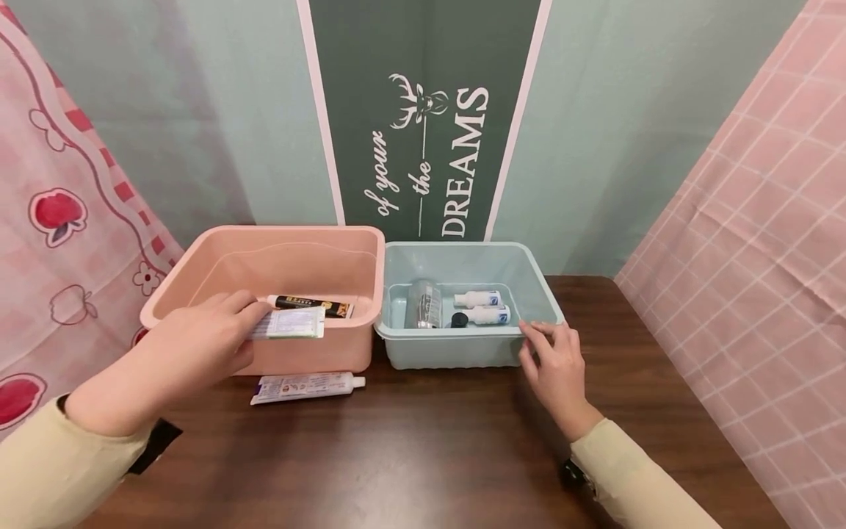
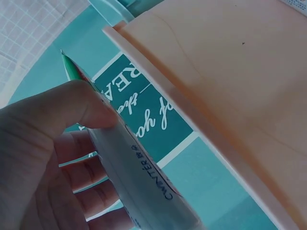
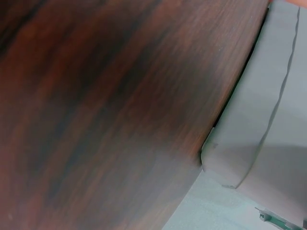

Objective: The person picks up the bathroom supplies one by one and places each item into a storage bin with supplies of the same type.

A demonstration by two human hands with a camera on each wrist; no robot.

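My left hand (image 1: 214, 330) grips a white tube (image 1: 291, 323) over the front rim of the pink bin (image 1: 304, 349). In the left wrist view, the tube (image 2: 139, 167) lies between thumb and fingers, its narrow green end pointing up. Inside the pink bin is a black tube (image 1: 313, 305). My right hand (image 1: 555, 367) holds the front right corner of the light blue bin (image 1: 456, 353), fingers at the rim and thumb against the outer wall. That bin contains a clear bottle (image 1: 426, 305) and two small white bottles (image 1: 479, 298), one with a black cap.
Another white tube (image 1: 307, 387) with a cap lies on the dark wooden table (image 1: 396, 455), in front of the pink bin. The bins stand side by side against a green printed curtain (image 1: 423, 44). Pink cloths hang at left (image 1: 73, 242) and right (image 1: 760, 220).
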